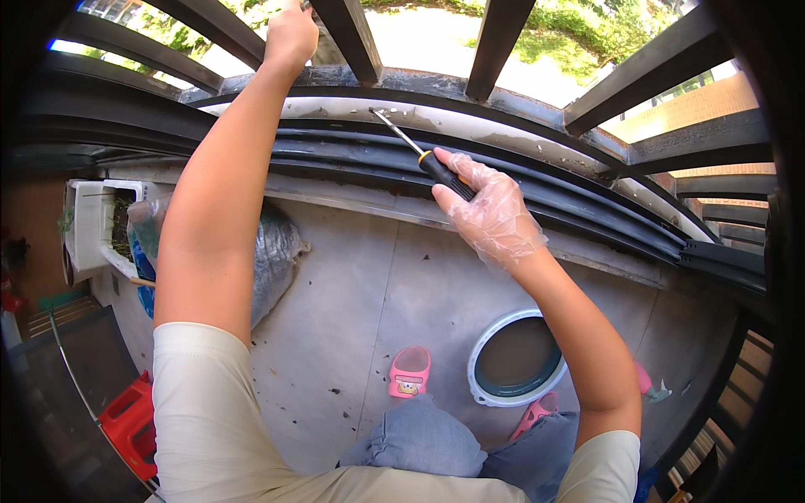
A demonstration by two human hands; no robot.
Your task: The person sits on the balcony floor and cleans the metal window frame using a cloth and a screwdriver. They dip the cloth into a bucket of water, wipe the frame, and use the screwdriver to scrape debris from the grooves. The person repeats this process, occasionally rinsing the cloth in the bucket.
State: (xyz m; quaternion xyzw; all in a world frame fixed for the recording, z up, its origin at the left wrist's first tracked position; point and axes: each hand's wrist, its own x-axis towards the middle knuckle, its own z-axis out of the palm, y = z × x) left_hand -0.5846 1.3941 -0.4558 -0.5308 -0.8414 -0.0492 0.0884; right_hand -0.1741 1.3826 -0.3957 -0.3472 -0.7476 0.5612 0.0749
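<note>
My right hand (496, 214), in a clear plastic glove, is closed around a screwdriver (449, 174) with a black and yellow handle. Its metal shaft slants up to the left, and the tip meets the pale ledge (478, 127) just outside the sliding window track (360, 152). Crumbs and flakes lie along that ledge. My bare left hand (292, 40) is raised at the top left among the dark railing bars (350, 38). It looks closed, but its fingers are mostly hidden and what they hold cannot be made out.
A round basin (475, 381) of murky water stands on the tiled floor near my right knee. Pink slippers (410, 369) are on my feet. At left are a white box (86, 222) of soil, a filled plastic bag (281, 264) and a red plastic object (126, 432).
</note>
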